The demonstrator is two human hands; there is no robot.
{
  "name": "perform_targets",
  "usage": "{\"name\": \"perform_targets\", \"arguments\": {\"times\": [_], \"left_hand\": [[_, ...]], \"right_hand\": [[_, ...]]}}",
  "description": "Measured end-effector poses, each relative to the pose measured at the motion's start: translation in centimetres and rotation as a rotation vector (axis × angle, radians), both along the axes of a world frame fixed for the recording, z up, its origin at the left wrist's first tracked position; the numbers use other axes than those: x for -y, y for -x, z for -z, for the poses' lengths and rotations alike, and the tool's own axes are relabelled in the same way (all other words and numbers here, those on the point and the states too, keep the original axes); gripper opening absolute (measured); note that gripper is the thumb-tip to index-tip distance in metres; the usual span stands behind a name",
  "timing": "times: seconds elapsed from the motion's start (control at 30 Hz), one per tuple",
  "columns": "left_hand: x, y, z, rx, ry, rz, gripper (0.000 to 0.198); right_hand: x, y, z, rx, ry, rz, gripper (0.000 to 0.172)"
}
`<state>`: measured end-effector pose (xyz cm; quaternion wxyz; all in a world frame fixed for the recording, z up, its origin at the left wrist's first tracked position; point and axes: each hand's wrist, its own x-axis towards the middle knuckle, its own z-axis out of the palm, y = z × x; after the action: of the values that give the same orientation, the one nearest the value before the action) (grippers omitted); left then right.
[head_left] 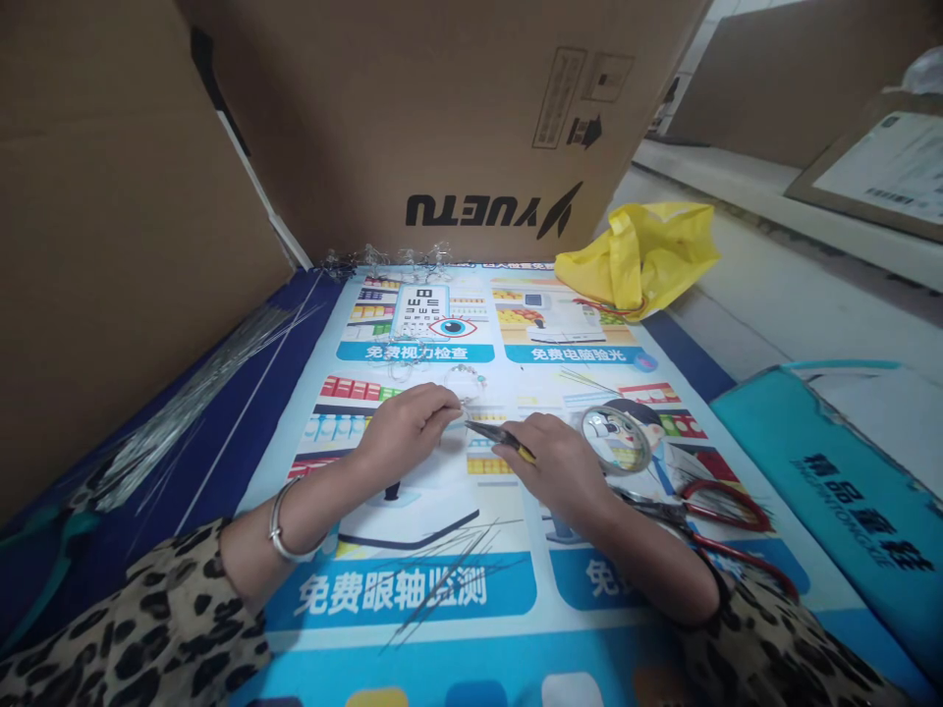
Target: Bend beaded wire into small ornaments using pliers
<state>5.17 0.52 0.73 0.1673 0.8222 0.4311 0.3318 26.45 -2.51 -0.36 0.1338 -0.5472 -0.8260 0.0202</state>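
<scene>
My left hand rests on a printed poster mat, fingers pinched together on a thin wire piece with small beads that curls just beyond the fingertips. My right hand is closed round small pliers with yellow handles; the jaws point left toward the left fingertips and nearly touch them. Both arms wear leopard-print sleeves, and a silver bangle sits on the left wrist.
Loose thin wires lie on the mat between my forearms. A long wire bundle lies left. A tape roll and red-handled scissors sit right. A yellow bag, a teal pouch and cardboard boxes surround.
</scene>
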Motion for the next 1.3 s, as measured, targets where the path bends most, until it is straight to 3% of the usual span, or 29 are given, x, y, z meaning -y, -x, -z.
{"name": "perform_targets", "arguments": {"times": [0.13, 0.37, 0.67, 0.97, 1.17, 1.3], "left_hand": [[-0.1, 0.2, 0.0, -0.004, 0.018, -0.039, 0.009], [0.1, 0.0, 0.2, 0.001, 0.055, 0.027, 0.009], [0.3, -0.4, -0.4, 0.170, 0.404, 0.034, 0.011], [0.6, -0.6, -0.4, 0.320, 0.649, 0.069, 0.012], [0.5, -0.7, 0.1, 0.363, 0.627, 0.088, 0.008], [0.9, -1.1, 0.0, 0.416, 0.610, 0.089, 0.022]], "right_hand": [[-0.2, -0.2, 0.3, -0.060, -0.031, 0.020, 0.027], [-0.1, 0.0, 0.2, -0.033, 0.026, 0.016, 0.025], [-0.3, -0.2, 0.0, -0.131, 0.132, 0.077, 0.028], [-0.3, 0.1, -0.1, -0.116, 0.109, 0.016, 0.027], [-0.2, 0.2, -0.4, -0.147, 0.131, 0.015, 0.026], [-0.1, 0.1, -0.4, -0.150, 0.127, -0.004, 0.025]]}}
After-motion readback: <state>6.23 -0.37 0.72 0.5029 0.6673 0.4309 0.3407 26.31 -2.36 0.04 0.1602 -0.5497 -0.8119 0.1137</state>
